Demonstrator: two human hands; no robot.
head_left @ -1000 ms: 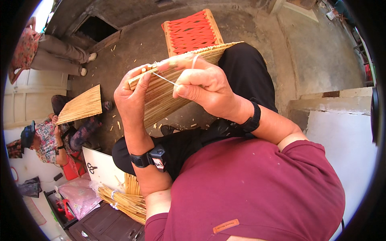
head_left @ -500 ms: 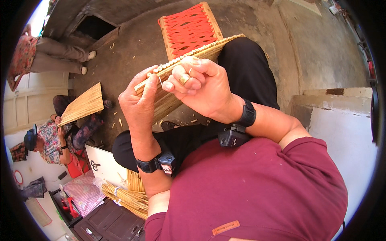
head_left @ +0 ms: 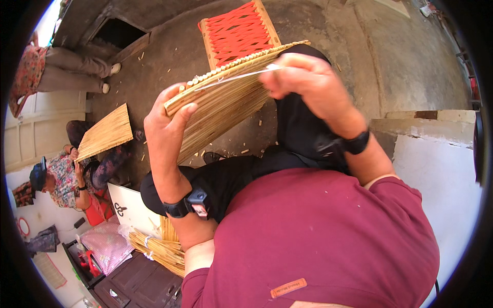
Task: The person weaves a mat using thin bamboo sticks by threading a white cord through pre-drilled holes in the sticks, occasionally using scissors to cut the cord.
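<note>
A mat of straw-coloured reed stalks [head_left: 221,115] slants up before me, its round cut ends lined along the top edge. My left hand [head_left: 167,120] grips its near left corner, thumb on the face toward me and fingers behind. From the edge near that hand a white thread [head_left: 239,77] runs taut to the right. My right hand [head_left: 303,82], a little blurred, pinches the thread's far end above my right knee. Whether a needle is also in those fingers I cannot make out. The mat's far end reaches beside my right knee.
Beyond the mat stands a wooden-framed stool with red webbing [head_left: 239,36]. To the left a seated person holds a similar mat [head_left: 107,132]; another person stands farther back. Tied reed bundles [head_left: 159,250], black scissors [head_left: 119,209] and a dark cabinet [head_left: 141,282] are at lower left. Reed offcuts litter the floor.
My right hand has moved right and slightly up, away from the mat's edge, drawing the white thread out long. My left hand and its corner of the mat have shifted slightly left.
</note>
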